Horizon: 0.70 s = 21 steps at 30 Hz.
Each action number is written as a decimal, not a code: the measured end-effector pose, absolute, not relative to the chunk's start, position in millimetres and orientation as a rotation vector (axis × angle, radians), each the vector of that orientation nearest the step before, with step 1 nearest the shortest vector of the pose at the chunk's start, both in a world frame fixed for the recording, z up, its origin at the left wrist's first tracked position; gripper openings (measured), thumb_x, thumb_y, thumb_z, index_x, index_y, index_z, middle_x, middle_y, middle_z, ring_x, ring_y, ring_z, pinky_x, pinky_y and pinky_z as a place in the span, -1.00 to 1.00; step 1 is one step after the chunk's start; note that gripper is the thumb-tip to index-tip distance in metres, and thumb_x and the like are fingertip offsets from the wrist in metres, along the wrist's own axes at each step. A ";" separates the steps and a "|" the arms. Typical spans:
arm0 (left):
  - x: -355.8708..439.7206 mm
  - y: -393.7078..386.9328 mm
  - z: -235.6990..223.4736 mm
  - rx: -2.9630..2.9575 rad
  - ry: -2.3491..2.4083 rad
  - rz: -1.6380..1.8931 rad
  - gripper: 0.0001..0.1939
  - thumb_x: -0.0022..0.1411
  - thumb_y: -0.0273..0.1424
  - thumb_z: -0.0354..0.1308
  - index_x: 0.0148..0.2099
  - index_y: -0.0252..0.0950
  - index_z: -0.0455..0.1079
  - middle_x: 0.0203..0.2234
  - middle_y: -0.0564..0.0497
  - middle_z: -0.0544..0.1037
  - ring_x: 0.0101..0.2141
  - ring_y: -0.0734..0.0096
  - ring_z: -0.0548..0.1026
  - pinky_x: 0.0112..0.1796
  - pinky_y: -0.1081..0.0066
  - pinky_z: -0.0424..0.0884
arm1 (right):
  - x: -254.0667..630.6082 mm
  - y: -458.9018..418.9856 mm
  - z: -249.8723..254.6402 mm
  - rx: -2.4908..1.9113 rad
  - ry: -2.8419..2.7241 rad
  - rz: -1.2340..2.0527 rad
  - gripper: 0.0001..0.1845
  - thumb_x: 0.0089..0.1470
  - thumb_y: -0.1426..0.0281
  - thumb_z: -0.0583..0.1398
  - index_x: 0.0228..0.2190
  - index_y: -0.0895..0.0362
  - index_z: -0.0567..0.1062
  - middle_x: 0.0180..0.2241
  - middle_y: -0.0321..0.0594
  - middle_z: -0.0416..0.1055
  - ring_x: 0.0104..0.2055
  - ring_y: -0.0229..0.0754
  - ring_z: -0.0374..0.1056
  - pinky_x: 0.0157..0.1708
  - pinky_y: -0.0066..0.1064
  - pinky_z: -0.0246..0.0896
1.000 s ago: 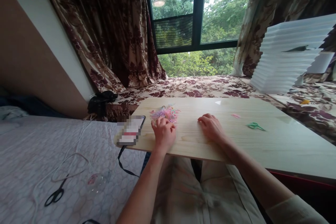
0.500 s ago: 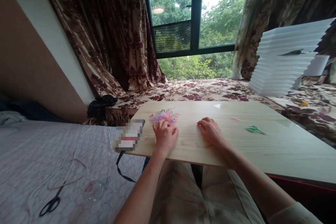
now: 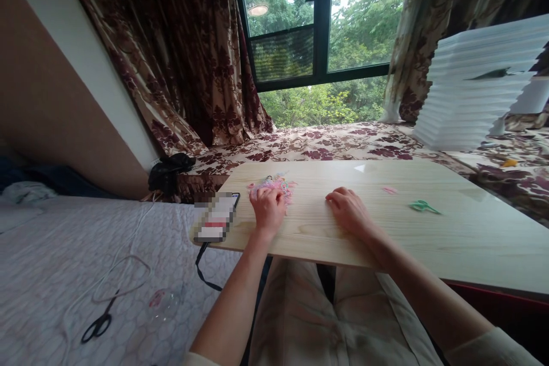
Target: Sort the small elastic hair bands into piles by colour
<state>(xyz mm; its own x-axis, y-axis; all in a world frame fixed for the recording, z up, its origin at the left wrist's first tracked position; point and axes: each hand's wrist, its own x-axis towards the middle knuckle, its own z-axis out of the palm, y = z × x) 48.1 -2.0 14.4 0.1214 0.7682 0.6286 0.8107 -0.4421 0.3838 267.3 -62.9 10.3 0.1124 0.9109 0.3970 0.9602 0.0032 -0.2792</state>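
A small heap of thin pastel strands and rings [image 3: 283, 184], mostly pink with some blue and lilac, lies on the pale wooden board [image 3: 309, 234]. My left hand [image 3: 268, 209] is at its near side, fingers curled down into it and closed. Whatever is between those fingertips is hidden. My right hand [image 3: 348, 210] rests on the board to the right, fingers stretched out loosely and pointing left, with nothing seen in it. Farther right lie a little pink piece [image 3: 389, 190] and a green-handled tool [image 3: 424, 206], which looks like small scissors.
A phone [image 3: 219, 217] with a dark strap lies at the board's left edge. Black scissors [image 3: 98, 326], a white cable and a clear plastic item [image 3: 163, 304] are on the bed [image 3: 128, 240]. A white pleated lampshade-like object [image 3: 476, 86] stands at back right, by the window.
My left hand has curled its fingers in more over the heap. My right hand stays in about the same place on the board. The whole view has shifted slightly.
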 end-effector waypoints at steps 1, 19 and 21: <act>48.5 -2.7 14.3 -2.315 -1.625 -1.243 -0.81 0.24 -0.44 0.09 -0.37 -0.21 0.52 -0.30 -0.07 0.62 -0.12 0.18 0.45 0.12 0.02 0.18 | 267.0 -63.1 10.4 -1.922 -1.814 -0.133 -0.70 0.21 0.44 0.07 -0.23 0.09 0.61 -0.15 -0.11 0.50 -0.09 -0.10 0.35 -0.05 -0.33 0.17; 46.8 -4.6 10.8 -2.354 -1.612 -1.236 -0.77 0.27 -0.39 0.06 -0.29 -0.17 0.57 -0.29 -0.06 0.63 -0.10 0.16 0.44 0.09 0.06 0.19 | 265.5 -64.2 11.7 -1.927 -1.818 -0.110 -0.69 0.21 0.44 0.06 -0.21 0.12 0.61 -0.12 -0.08 0.49 -0.06 -0.06 0.34 -0.04 -0.30 0.18; 47.0 -4.3 9.1 -2.361 -1.624 -1.244 -0.76 0.26 -0.44 0.06 -0.24 -0.16 0.58 -0.25 -0.06 0.63 -0.08 0.17 0.43 0.10 0.05 0.19 | 266.1 -63.6 10.6 -1.915 -1.822 -0.126 -0.69 0.21 0.44 0.06 -0.22 0.11 0.61 -0.13 -0.07 0.50 -0.08 -0.06 0.35 -0.05 -0.30 0.18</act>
<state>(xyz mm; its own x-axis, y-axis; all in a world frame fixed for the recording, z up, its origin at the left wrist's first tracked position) 47.0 -4.3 9.1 0.1423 0.7787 0.6110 0.7925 -0.4595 0.4009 266.1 -63.6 10.6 0.1045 0.9140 0.3921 0.9593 0.0114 -0.2823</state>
